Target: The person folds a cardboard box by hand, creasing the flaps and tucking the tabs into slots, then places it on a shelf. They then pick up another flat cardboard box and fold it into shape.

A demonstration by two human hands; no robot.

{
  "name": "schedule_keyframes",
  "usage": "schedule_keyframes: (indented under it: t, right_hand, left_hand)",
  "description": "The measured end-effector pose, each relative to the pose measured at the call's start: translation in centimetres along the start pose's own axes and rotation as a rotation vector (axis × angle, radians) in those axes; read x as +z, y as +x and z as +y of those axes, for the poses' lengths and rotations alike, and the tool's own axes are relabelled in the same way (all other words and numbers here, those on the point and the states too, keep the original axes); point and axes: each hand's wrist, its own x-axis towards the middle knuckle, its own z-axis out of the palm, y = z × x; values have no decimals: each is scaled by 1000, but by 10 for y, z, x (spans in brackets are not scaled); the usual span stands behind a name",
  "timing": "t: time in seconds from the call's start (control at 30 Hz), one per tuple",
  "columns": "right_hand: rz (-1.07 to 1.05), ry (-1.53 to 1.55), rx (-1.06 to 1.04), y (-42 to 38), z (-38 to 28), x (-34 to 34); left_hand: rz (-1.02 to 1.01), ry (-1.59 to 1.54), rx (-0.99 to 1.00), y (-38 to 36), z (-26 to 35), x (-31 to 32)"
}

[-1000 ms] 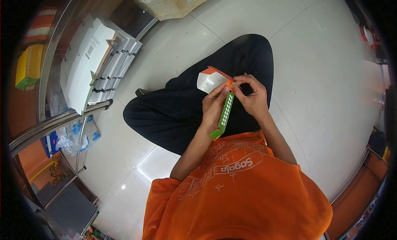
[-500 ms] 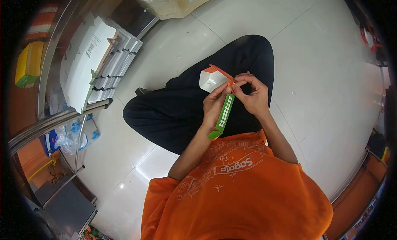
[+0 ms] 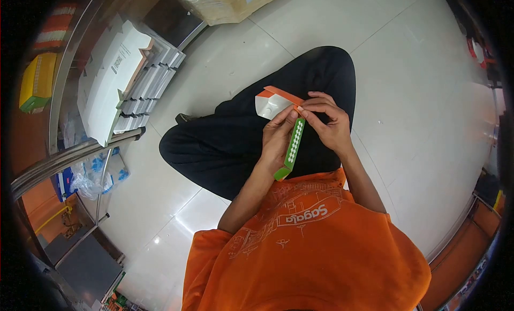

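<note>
A part-folded cardboard box (image 3: 294,145) is held over my lap. Its long side is green with a white diamond pattern, an orange edge runs along the top, and the white inside shows at the far left end. My left hand (image 3: 276,137) is closed on the box from the left, its thumb near the orange corner. From the other side, my right hand (image 3: 329,121) pinches that same corner between thumb and fingers. The fingertips of both hands nearly meet there, and they partly hide the corner.
On a metal rack at left lies a stack of flat white cardboard sheets (image 3: 115,70). A yellow and green box (image 3: 38,82) sits further left. A wrapped carton (image 3: 227,3) stands on the tiled floor ahead. Clear plastic bags (image 3: 91,177) hang under the rack.
The box has turned slightly, and its white open end has shifted a little left. The green end flap near me now sits closer to the box. My right fingers have straightened somewhat along the orange edge.
</note>
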Motion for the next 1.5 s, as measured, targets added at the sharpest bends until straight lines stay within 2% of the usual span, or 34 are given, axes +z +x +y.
schedule_keyframes:
  t: [0.13, 0.2, 0.47, 0.53, 0.6, 0.73, 0.8, 0.83, 0.9, 0.93, 1.0, 1.03, 1.1, 1.17, 1.23, 1.27, 1.37, 1.5]
  right_hand:
    - [79, 7, 122, -6, -3, 5]
    - [69, 183, 261, -10, 0, 8]
    - [-4, 153, 130, -12, 2, 10]
    - [-31, 109, 84, -11, 2, 7]
    - [-124, 329, 285, -10, -1, 3]
    - [-247, 396, 425, -7, 6, -5]
    - [-328, 334, 530, -7, 6, -8]
    - [-325, 333, 530, -7, 5, -8]
    - [-292, 261, 320, -6, -1, -3]
    - [-293, 262, 322, -3, -5, -1]
    - [-243, -95, 24, 2, -15, 5]
    - [-194, -96, 38, 2, -17, 10]
    - [-186, -64, 88, 2, -15, 12]
    - [-182, -30, 137, 2, -12, 14]
    - [-183, -167, -3, 0, -10, 14]
    - [-190, -163, -4, -2, -10, 16]
    - [-121, -117, -3, -3, -9, 17]
    - [-64, -22, 28, 1, -6, 14]
  left_hand:
    - [-9, -8, 15, 1, -1, 0]
    - [4, 15, 34, 2, -3, 0]
    - [-44, 18, 55, 4, -4, -5]
    - [-117, -58, 46, 4, -4, -9]
    - [-145, -21, 60, 8, -9, -17]
    - [-201, 123, 92, 10, -21, -28]
    - [-183, 156, 70, 13, -26, -32]
    - [-193, 250, 35, 15, -27, -35]
    - [-186, 456, -50, 15, -23, -37]
    - [-185, 456, -51, 12, -19, -35]
    - [-204, 640, 47, 9, -12, -34]
    - [-204, 641, 46, 7, -10, -36]
    - [-108, 438, 146, 2, -1, -36]
    - [-75, 411, 205, -5, 11, -28]
    - [10, 367, 313, -4, 10, -27]
    - [18, 366, 315, -2, 5, -30]
    - [109, 479, 486, 0, -5, -24]
    - [110, 560, 550, -1, -11, -20]
